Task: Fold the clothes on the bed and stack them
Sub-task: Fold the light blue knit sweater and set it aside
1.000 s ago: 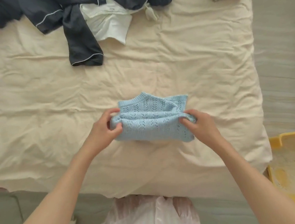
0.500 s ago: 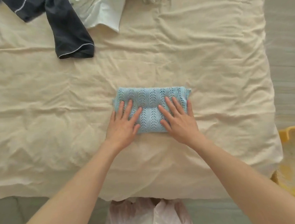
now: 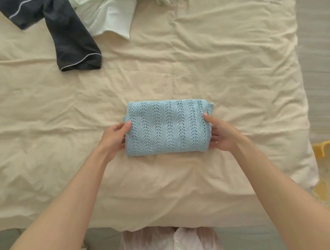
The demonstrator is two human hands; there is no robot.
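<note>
Blue knit btwn both hands

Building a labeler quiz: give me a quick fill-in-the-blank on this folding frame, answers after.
1. The folded knit between the hands is light ____.
2. The left hand and right hand hold the knit at its two ____.
3. The unfolded dark garment has ____ piping.
4. Beside it lies a ____ garment.

Answers: blue; ends; white; white
</note>
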